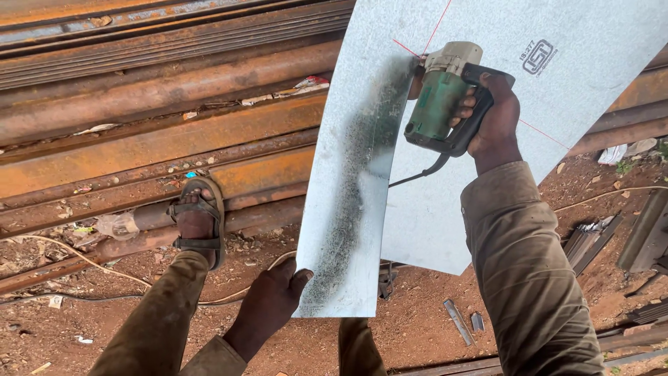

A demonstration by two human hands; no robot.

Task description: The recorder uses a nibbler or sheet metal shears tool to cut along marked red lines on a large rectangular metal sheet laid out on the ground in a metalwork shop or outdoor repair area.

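Note:
A large galvanised metal sheet (598,63) lies tilted across rusty steel stock, with a thin red line marked across it. A cut runs down it, and the cut strip (355,202) curls away on the left. My right hand (494,115) grips the black handle of a green electric shear (438,101), whose head sits on the sheet at the red line. My left hand (275,296) holds the lower left edge of the curling strip. A black cord trails from the tool.
Rusty pipes and beams (160,139) are stacked at the left and top. My sandalled foot (198,223) rests on them. Red dirt ground (417,327) holds metal scraps and a cable. More steel sections (643,237) lie at the right.

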